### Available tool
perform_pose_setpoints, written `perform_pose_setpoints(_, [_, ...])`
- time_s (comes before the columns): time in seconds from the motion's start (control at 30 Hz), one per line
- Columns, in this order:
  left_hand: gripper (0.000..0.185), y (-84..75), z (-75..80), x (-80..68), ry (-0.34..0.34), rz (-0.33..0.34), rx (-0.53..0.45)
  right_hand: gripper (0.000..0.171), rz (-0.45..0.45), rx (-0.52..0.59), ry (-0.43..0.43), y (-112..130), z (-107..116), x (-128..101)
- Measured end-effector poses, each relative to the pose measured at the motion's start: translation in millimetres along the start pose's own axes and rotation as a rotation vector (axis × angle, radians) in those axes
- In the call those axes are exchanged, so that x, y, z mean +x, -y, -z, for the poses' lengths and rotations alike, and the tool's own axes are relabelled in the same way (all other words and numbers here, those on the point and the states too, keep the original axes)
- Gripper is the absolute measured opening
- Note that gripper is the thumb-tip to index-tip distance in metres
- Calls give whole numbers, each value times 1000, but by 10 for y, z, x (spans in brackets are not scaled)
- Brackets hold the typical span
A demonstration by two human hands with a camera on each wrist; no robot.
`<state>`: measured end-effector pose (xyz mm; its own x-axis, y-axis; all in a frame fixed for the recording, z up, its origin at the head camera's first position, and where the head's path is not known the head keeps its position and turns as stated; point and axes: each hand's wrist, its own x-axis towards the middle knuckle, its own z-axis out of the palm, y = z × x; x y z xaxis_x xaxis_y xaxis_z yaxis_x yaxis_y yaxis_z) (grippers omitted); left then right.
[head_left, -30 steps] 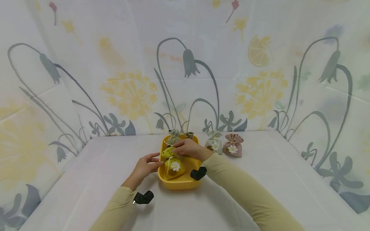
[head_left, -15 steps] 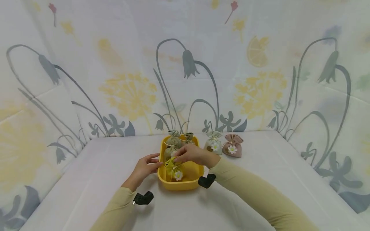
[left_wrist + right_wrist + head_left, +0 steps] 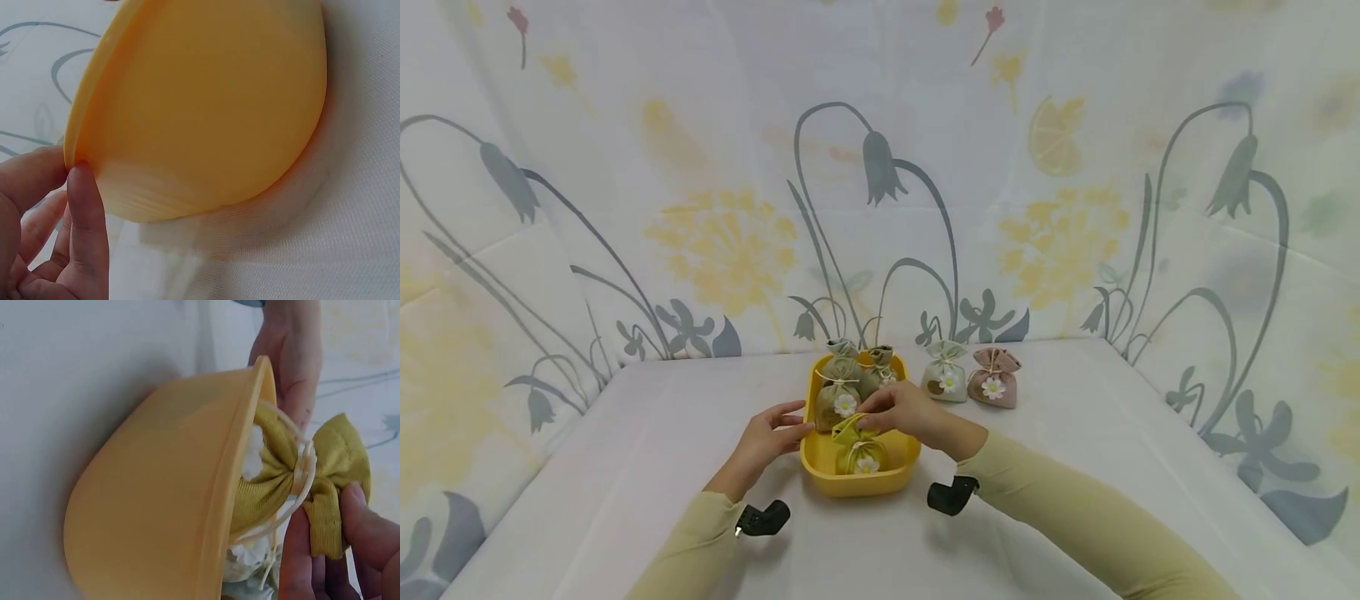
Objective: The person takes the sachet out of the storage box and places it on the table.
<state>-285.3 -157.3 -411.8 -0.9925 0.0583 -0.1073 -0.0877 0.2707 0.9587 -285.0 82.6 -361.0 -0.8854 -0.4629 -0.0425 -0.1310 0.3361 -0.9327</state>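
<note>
A yellow plastic tub [image 3: 859, 485] stands on the white-covered table. In its front part sits a yellow-green drawstring pouch [image 3: 852, 457] with a white flower. My right hand [image 3: 917, 417] pinches the gathered fabric top of this pouch; the right wrist view shows thumb and fingers on the cloth above the tied cord [image 3: 304, 472], with the pouch's body inside the tub. At the tub's left side, my left hand [image 3: 762, 440] touches the rim with fairly straight fingers. Behind the yellow-green pouch, an olive pouch [image 3: 829, 408] and a brown-green pouch [image 3: 870, 382] stand in the tub.
Right of the tub, a pale green pouch [image 3: 951, 390] and a dusty pink pouch [image 3: 1000, 392] stand side by side on the table. Another grey-green pouch top [image 3: 842, 347] shows at the tub's back. A flower-printed cloth [image 3: 880, 250] hangs behind the table.
My right hand has brought the yellow-green pouch towards me and down into the tub's front, uncovering the olive pouch behind. The left hand stays at the rim. The head view has shifted slightly.
</note>
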Motion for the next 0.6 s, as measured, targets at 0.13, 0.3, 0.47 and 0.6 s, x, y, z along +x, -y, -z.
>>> perform_pose_setpoints(0.13, [51,0,7,-8,-7,6,0,15,15,23,-32,27,-4,-73])
perform_pose_setpoints(0.3, [51,7,-5,-16,-3,3,-17,16,20,83,-74,133,3,-195])
perform_pose_setpoints(0.47, [51,11,-12,-14,-3,-3,-14,18,50,118,-108,237,39,-307])
perform_pose_setpoints(0.6, [50,0,-7,-13,-18,1,10,19,67,137,-133,286,102,-368])
